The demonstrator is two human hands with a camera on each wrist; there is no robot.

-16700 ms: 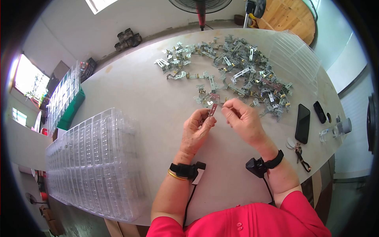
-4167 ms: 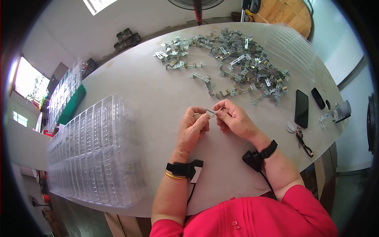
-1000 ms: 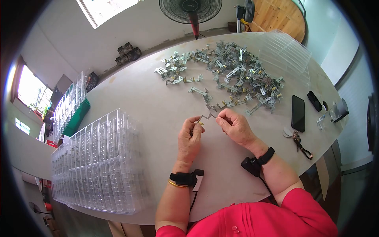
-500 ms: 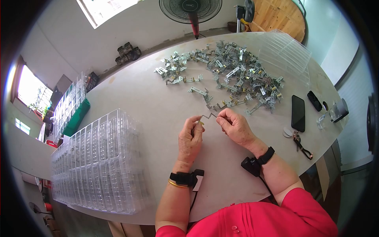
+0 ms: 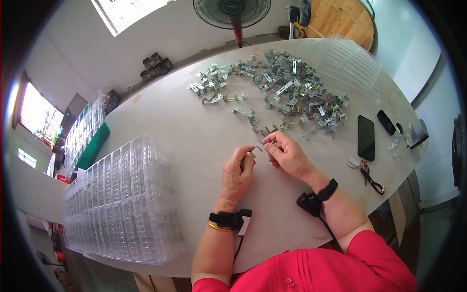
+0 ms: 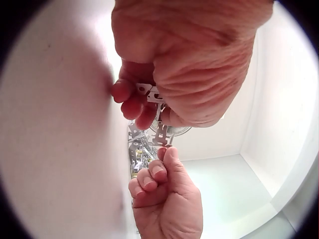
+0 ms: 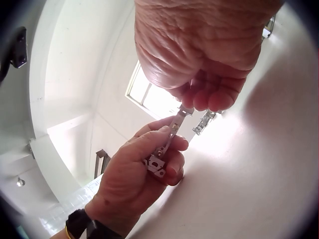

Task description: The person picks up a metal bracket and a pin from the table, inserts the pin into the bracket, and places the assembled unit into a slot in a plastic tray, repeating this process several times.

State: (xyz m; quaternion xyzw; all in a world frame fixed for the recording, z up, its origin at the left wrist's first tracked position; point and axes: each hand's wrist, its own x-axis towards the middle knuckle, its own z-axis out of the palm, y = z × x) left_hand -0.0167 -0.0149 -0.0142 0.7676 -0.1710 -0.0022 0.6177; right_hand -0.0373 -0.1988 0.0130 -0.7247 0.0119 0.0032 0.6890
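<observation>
Bracket [image 7: 174,128] of thin, grey, punched sheet metal, bent at angles, with a small brass-coloured piece on it, is held between two bare hands, above the table. Its long axis runs from the left hand to the right; in the right wrist view it slants from lower left to upper right, a flat, holed plate at the lower end. The left hand [image 5: 236,177] grips that lower end, thumb against curled fingers; the right hand [image 5: 291,159] pinches the other tip. Beyond lies a jagged heap of similar brackets [image 5: 292,90], too tangled to count, on the smooth, pale table [image 5: 194,146]. Left of the hands stands one stack of ribbed, transparent plastic trays [image 5: 116,194]; more ribbed, transparent plastic [image 5: 352,63] lies at the far right. Near the right edge are one glossy black phone [image 5: 366,137] and one bunch of keys [image 5: 364,166].
</observation>
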